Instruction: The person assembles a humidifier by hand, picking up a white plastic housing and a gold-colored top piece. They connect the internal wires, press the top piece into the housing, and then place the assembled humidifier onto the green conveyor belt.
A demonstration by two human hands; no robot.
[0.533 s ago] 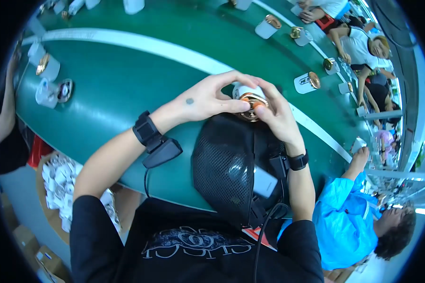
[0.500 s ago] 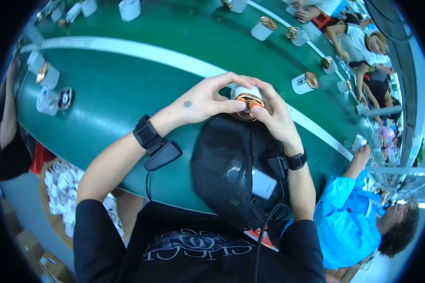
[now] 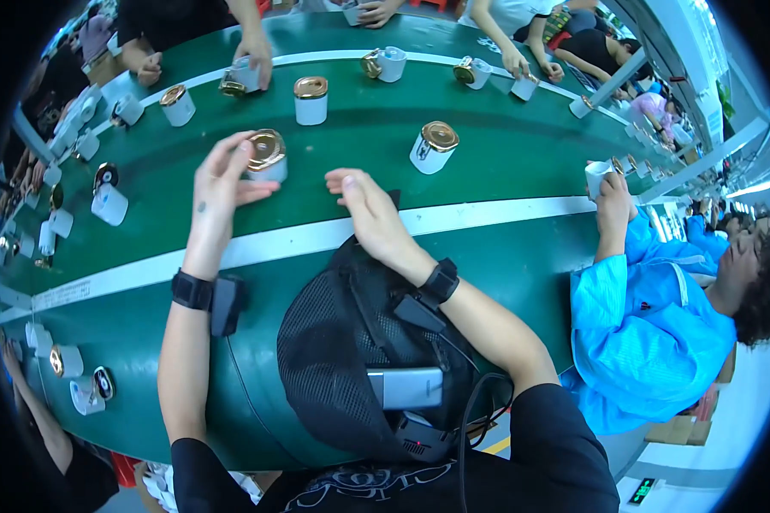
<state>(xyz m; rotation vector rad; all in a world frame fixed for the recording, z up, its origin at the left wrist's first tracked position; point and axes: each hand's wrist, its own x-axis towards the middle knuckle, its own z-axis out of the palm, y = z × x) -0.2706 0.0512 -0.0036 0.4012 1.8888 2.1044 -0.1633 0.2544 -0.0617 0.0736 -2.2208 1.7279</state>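
Observation:
My left hand (image 3: 224,175) is curled around the left side of a white canister with a gold lid (image 3: 268,154), which stands upright on the green work surface beyond a white strip. Its thumb lies low by the canister's base, and a finger reaches up toward the lid. My right hand (image 3: 370,209) is raised to the right of it, empty, with fingers stretched out. Both wrists carry black straps with small black boxes. To the right of the left hand's canister stands another white canister with a gold lid (image 3: 435,147).
More canisters, such as one at the middle back (image 3: 311,101) and one with its lid flipped open (image 3: 109,203), stand on the green surface. A black mesh bag-like item (image 3: 334,342) fills the near middle. A person in blue (image 3: 650,316) works at right; others' hands reach in from the far side.
The hands have parted from the canister they both held near the middle. My left hand has moved away with a canister past the white strip; the right has let go. The view has shifted.

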